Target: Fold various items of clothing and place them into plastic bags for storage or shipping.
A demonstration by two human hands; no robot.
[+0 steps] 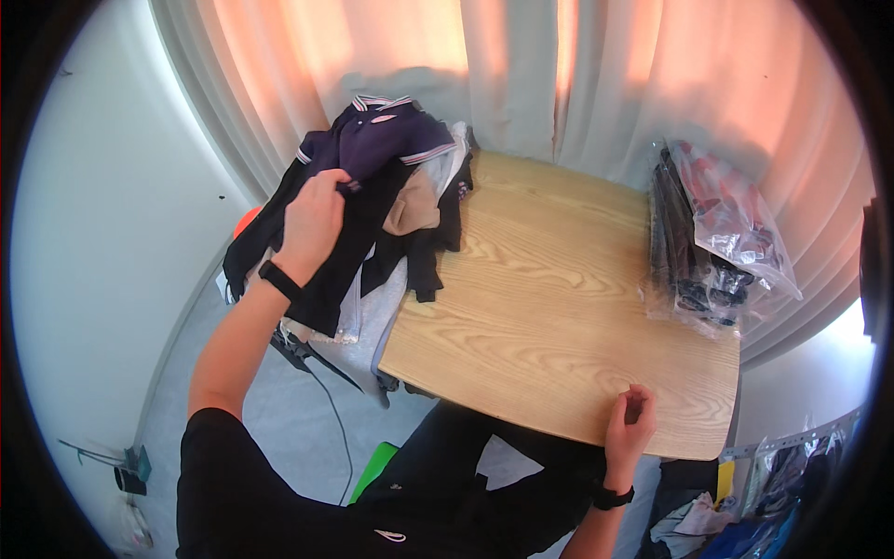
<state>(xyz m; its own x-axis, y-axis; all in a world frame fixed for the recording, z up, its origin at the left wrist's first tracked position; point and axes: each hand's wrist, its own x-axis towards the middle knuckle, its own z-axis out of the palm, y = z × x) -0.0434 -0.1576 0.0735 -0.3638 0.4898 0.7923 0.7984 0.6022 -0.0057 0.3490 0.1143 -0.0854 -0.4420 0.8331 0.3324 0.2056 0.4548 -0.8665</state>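
Note:
A dark purple polo shirt (371, 140) with a striped collar and striped sleeve cuffs lies on top of a heap of clothes at the table's left end. My left hand (315, 219) reaches over the heap, its fingers pinched on the shirt's lower edge. Under the shirt are black garments (340, 279), a beige one (412, 207) and some grey and white cloth. Above the table's front right part, my right hand (631, 424) is loosely curled, fingertips drawn toward the thumb, and nothing shows in it.
The wooden table (540, 279) stands before a pale curtain (521, 84). Clear plastic bags of folded clothes (717, 233) are stacked at its back right. More bagged clothes (801, 484) lie low at the right. A cable (343, 419) runs along the floor, left of a green object (375, 466).

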